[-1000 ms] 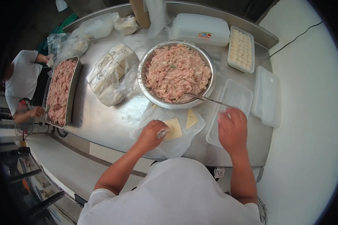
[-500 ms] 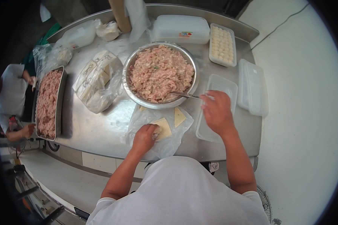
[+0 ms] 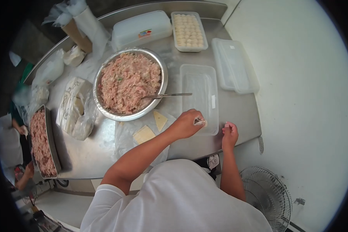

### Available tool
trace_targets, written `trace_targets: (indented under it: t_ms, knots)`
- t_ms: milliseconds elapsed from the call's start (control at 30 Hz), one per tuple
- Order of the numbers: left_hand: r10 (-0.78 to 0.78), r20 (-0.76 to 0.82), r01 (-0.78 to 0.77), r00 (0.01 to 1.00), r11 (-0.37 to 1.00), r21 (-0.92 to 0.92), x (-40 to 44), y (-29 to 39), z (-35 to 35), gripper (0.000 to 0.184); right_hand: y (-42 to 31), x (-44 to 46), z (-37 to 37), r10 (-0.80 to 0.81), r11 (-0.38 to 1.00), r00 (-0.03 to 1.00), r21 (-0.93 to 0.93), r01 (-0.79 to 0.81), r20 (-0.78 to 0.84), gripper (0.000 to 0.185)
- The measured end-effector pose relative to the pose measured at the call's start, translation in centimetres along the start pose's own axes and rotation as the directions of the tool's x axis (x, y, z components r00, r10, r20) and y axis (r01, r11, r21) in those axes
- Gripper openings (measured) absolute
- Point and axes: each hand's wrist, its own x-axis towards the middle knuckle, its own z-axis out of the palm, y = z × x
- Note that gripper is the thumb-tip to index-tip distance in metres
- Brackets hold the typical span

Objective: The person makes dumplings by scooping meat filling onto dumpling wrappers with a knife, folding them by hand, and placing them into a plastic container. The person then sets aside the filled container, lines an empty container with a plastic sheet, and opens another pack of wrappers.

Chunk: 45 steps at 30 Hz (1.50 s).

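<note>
Camera: one head-worn view, set above the wearer, looking forward and steeply down.
Shirt: plain white cloth, nearest to the lens, seen from above across the bottom centre.
Table: broad brushed-steel worktop, middle distance, filling the middle; its far edge climbs from the left to the top right.
Bowl: round steel bowl of pink minced meat, left of centre, opening shown from above.
Wall: smooth off-white wall, bounding the right side.
Fan: round wire-caged fan, lower right, viewed from above, below table level.
Border: wide, curved field, dark at the corners.
</note>
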Motion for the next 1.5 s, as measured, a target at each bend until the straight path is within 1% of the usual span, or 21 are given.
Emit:
trace_targets:
  t_ms: [200,333,367,433,567,667,733,833,900,933,1000,1067,1100,1167,1233,1267,1333,1367,1433,1467,1500]
  knots:
    - [-0.034,0.165,0.020,0.986,0.996,0.089,3.6,-2.4,4.2,0.015,0.0,0.2,0.3,-0.103,0.991,0.995,-0.085,0.104,0.013,0.015]
    - [0.013,0.142,-0.025,0.990,0.996,0.081,2.8,-3.1,5.4,0.020,0.1,0.2,0.3,-0.159,0.978,0.987,-0.131,0.160,0.019,0.013]
    - [0.009,0.175,-0.038,0.985,0.986,0.164,2.7,-3.1,5.4,0.023,0.0,0.1,0.4,-0.157,0.979,0.987,-0.131,0.158,0.021,0.013]
    - [0.004,0.203,-0.055,0.979,0.968,0.245,2.6,-3.3,5.7,0.027,-0.6,0.0,0.7,-0.299,0.937,0.952,-0.171,0.305,0.057,0.014]
    - [-0.074,0.184,0.034,0.980,0.976,0.215,2.7,-3.3,5.7,0.027,-1.5,-0.3,1.6,-0.291,0.950,0.942,-0.067,0.306,0.169,0.015]
    - [-0.098,0.221,0.044,0.970,0.971,0.236,2.6,-3.3,5.8,0.023,-0.9,-0.6,2.1,-0.169,0.983,0.958,-0.029,0.181,0.230,0.018]
    - [-0.097,0.251,0.032,0.963,0.967,0.254,2.9,-3.1,5.7,0.021,-0.9,-0.5,2.2,-0.291,0.908,0.926,-0.235,0.347,0.241,0.021]
    - [-0.135,0.303,0.071,0.943,0.975,0.212,3.0,-2.6,5.3,0.020,-1.1,-0.5,2.5,-0.315,0.851,0.907,-0.341,0.400,0.280,0.023]
    - [-0.102,0.353,-0.008,0.930,0.954,0.298,2.4,-2.3,5.1,0.020,-2.0,-0.8,2.9,-0.351,0.847,0.900,-0.321,0.423,0.259,0.022]
    - [-0.117,0.324,0.013,0.939,0.952,0.305,1.4,-1.6,4.3,0.020,-2.9,-1.0,3.0,-0.377,0.846,0.898,-0.311,0.434,0.228,0.021]
    - [0.109,0.099,-0.127,0.989,0.972,0.200,-0.8,0.1,2.8,0.021,-5.1,-1.4,2.7,-0.393,0.816,0.886,-0.351,0.459,0.245,0.020]
    - [0.165,-0.082,-0.143,0.983,0.964,0.224,-3.5,0.4,0.0,0.023,-8.6,-1.3,3.5,-0.408,0.788,0.876,-0.386,0.480,0.257,0.018]
    - [0.236,-0.219,-0.183,0.947,0.953,0.240,-5.4,0.1,-1.3,0.024,-10.9,-1.5,3.9,-0.488,0.738,0.816,-0.352,0.576,0.311,0.018]
    - [0.164,-0.305,-0.079,0.938,0.959,0.273,-9.3,-1.1,-3.5,0.031,-14.5,-1.7,5.1,-0.563,0.679,0.739,-0.302,0.669,0.371,0.019]
    - [0.059,-0.362,0.078,0.930,0.932,0.353,-13.2,-3.1,-4.9,0.032,-17.8,-2.1,7.9,-0.769,0.322,0.390,-0.219,0.921,0.507,0.030]
    - [0.061,-0.374,0.083,0.926,0.931,0.355,-14.8,-3.8,-5.2,0.032,-19.3,-2.3,9.7,-0.773,0.315,0.378,-0.209,0.926,0.510,0.030]
    - [-0.155,-0.359,0.305,0.920,0.859,0.410,-17.6,-5.0,-5.0,0.033,-21.6,-2.7,13.2,-0.718,0.029,0.162,-0.203,0.979,0.677,0.032]
    - [-0.111,-0.386,0.269,0.916,0.884,0.383,-18.2,-5.8,-4.7,0.033,-21.3,-2.1,14.5,-0.720,0.021,0.146,-0.189,0.982,0.679,0.032]
    - [-0.107,-0.414,0.277,0.904,0.884,0.376,-18.5,-6.1,-4.3,0.031,-20.0,-1.3,17.0,-0.516,-0.107,0.117,-0.200,0.974,0.849,0.030]
    - [-0.100,-0.427,0.274,0.899,0.888,0.369,-18.5,-6.2,-4.0,0.029,-20.0,-1.3,17.5,-0.514,-0.118,0.101,-0.187,0.975,0.852,0.030]
    - [-0.103,-0.442,0.282,0.891,0.889,0.360,-18.5,-6.3,-3.8,0.029,-20.6,-1.4,17.9,-0.388,-0.083,0.147,-0.194,0.978,0.910,0.031]
